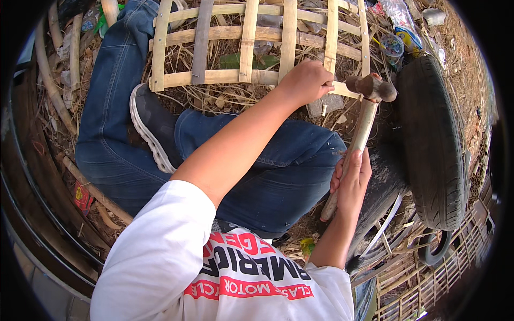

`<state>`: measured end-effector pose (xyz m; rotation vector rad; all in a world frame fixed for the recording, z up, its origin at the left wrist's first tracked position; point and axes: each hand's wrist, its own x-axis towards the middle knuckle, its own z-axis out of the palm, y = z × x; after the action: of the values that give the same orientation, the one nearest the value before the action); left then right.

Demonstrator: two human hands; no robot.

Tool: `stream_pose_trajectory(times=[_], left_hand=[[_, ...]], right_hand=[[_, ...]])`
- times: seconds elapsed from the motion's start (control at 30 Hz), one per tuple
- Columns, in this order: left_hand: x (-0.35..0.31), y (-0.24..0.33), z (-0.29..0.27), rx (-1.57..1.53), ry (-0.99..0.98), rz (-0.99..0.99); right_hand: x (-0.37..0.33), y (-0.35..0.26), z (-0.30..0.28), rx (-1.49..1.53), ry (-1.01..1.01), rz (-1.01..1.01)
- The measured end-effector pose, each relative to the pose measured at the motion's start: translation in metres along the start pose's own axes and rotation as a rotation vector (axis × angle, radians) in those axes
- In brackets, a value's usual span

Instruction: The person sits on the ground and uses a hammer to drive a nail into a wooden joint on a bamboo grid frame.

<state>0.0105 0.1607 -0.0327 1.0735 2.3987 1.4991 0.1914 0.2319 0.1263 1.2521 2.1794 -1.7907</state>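
Observation:
My right hand point(352, 174) is wrapped round the handle of a hammer point(366, 120), whose rusty metal head points up and away, close to the corner of a bamboo lattice point(224, 33). On the near edge of that lattice my left hand point(306, 83) rests with fingers pinched, beside where an upright slat meets the curved near slat. What its fingertips hold, if anything, is too small to make out. One upright slat is greyer than the other pale ones. The hammer head sits just right of my left hand, apart from it.
My jeans-clad legs point(257, 166) are folded around the near side of the lattice. Tyres point(432, 142) stand at the right, with another lattice point(428, 278) below them. Bamboo poles point(51, 88) lie left; dry straw and plastic litter point(399, 27) cover the ground.

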Motion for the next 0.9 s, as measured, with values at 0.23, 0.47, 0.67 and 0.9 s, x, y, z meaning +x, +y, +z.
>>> stream_pose_trajectory(times=[0.23,0.47,0.67,0.9], left_hand=[[0.004,0.005,-0.005,0.053,-0.040,0.008],[-0.003,0.000,-0.003,0.048,-0.040,-0.024],[-0.005,0.003,-0.001,0.091,-0.031,-0.047],[0.002,-0.002,0.001,0.043,0.000,0.008]], right_hand=[[0.005,0.001,-0.008,-0.020,-0.025,0.008],[0.006,0.005,-0.003,-0.080,-0.047,0.028],[0.015,0.018,0.004,-0.080,-0.082,0.044],[-0.001,0.005,-0.007,0.015,0.005,0.005]])
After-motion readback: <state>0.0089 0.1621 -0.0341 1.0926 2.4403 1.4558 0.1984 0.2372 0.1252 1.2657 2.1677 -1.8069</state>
